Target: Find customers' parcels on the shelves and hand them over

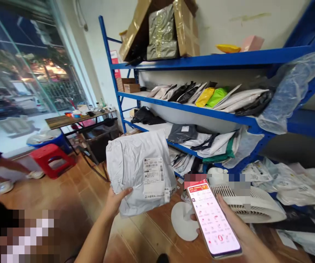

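My left hand [117, 200] grips the lower left edge of a white mailing bag [127, 160], its thumb lying across the front. A printed shipping label [154, 177] faces me on the bag's right half, and the plastic is creased. In my right hand [226, 212] is a smartphone [213, 223], held tilted with its lit screen towards me. Rows of small icons show on the pinkish screen, too small to read. The fingers wrap around the phone's left edge and the thumb rests along its right side. The bag and the phone are apart.
A blue metal shelf rack [209, 61] holds cartons and several mailing bags. A white fan [250, 204] stands low behind the phone, beside piled plastic packages [305, 182]. At left are a red stool [52, 160], a wooden table [64, 121] and another person's legs [12, 164].
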`<state>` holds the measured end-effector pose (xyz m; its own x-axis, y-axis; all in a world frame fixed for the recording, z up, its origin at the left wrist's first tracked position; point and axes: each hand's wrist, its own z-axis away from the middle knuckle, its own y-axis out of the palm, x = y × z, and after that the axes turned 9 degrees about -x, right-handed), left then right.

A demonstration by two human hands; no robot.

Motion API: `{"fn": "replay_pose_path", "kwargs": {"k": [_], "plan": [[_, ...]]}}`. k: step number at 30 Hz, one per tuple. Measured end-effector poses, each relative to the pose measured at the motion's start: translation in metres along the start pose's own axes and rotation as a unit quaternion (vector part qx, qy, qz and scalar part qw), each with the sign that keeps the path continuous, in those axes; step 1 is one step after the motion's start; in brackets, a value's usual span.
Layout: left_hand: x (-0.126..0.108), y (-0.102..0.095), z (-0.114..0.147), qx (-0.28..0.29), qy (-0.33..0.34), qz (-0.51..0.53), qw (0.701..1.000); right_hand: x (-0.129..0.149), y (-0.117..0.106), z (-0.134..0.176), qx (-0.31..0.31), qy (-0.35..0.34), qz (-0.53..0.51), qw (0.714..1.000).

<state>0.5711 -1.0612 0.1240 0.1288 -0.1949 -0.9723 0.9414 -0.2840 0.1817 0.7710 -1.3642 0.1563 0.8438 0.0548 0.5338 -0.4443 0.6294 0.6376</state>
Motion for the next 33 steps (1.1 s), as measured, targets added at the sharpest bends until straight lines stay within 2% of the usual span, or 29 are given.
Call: {"fn": "replay_pose_path", "kwargs": {"k": [4,8,14,19,22,25,33], "plan": [[-0.001,-0.047,0.052,-0.041,0.021,-0.008,0.999,-0.043,0.007,0.018,0.005,0.015,0.023,1.0],[0.008,-0.084,0.115,-0.06,0.028,-0.001,0.998,-0.091,0.005,0.048,-0.007,-0.013,0.026,1.0],[0.024,-0.129,0.215,-0.097,0.007,0.044,0.994,-0.16,0.006,0.102,-0.016,-0.037,0.028,0.999],[0.03,-0.155,0.273,-0.128,0.034,0.048,0.99,-0.185,0.001,0.145,0.02,-0.017,0.008,1.0],[0.031,-0.158,0.296,-0.137,0.053,0.055,0.988,-0.185,-0.007,0.163,0.046,-0.012,0.0,0.999],[0.032,-0.152,0.312,-0.139,0.067,0.061,0.986,-0.18,-0.02,0.172,0.064,-0.016,0.006,0.998],[0.044,-0.101,0.331,-0.157,0.09,0.048,0.982,-0.148,-0.063,0.178,0.111,-0.02,0.034,0.993]]}}
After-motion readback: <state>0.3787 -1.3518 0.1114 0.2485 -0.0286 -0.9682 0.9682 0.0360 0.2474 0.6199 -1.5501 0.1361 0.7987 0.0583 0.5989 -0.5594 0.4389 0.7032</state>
